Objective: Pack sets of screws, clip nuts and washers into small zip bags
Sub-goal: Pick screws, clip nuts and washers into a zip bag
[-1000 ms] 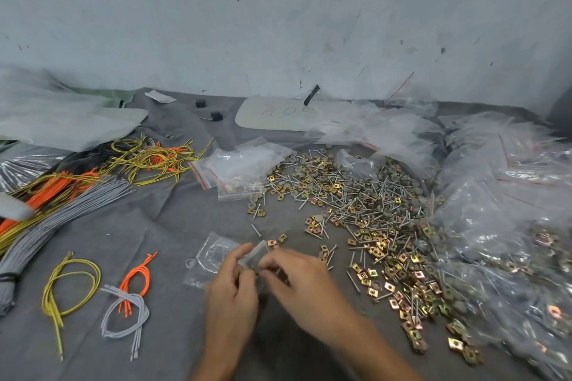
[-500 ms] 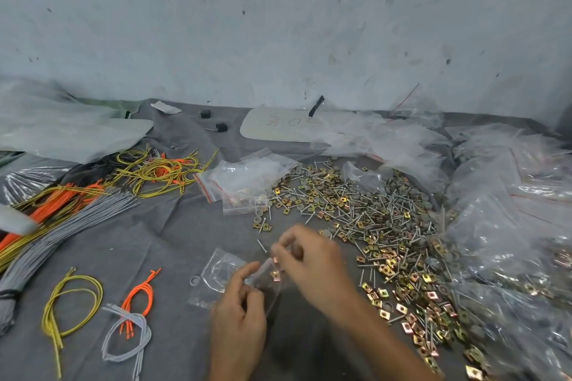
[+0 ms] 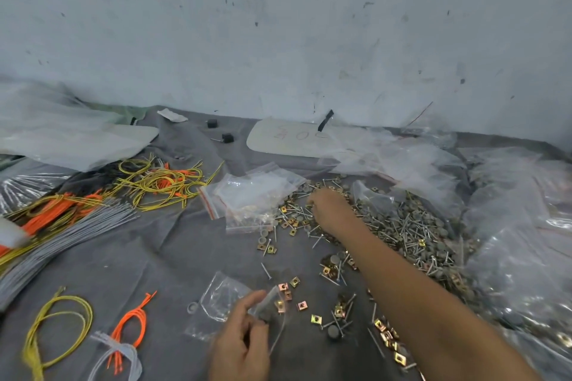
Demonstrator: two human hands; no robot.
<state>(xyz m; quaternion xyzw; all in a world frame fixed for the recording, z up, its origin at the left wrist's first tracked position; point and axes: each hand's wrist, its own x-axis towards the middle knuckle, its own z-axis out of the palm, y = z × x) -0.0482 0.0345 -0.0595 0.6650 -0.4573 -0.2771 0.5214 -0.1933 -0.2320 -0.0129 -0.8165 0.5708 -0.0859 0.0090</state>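
Moved since a second ago: right hand has left the bag mouth, where it sat against the left hand, and stretched out to the far edge of the hardware pile; the view has tipped up a little too.
Right hand: fingers curled down among the loose silver screws and grey round washers; whether it has pinched anything I cannot tell, the fingertips are hidden.
Left hand: thumb and fingers clamped on the rim of a small clear zip bag, holding it up just off the grey cloth-covered desk.
Bag contents: a few brass-coloured square clip nuts show at or inside the mouth; the count is unclear.
Spare bags: a stack of empty clear zip bags with red strips lies just left of the right hand; another flat bag rests under the held one.
Off-task clutter: yellow, orange and grey wire bundles to the left.
Step in hand: probably fetching the next parts for this set.
Risk: with only one hand on it, the bag could sag and spill its clip nuts back among the scattered ones nearby, spoiling the count.
Risk: tangled screws may come up several at once, overfilling the set.
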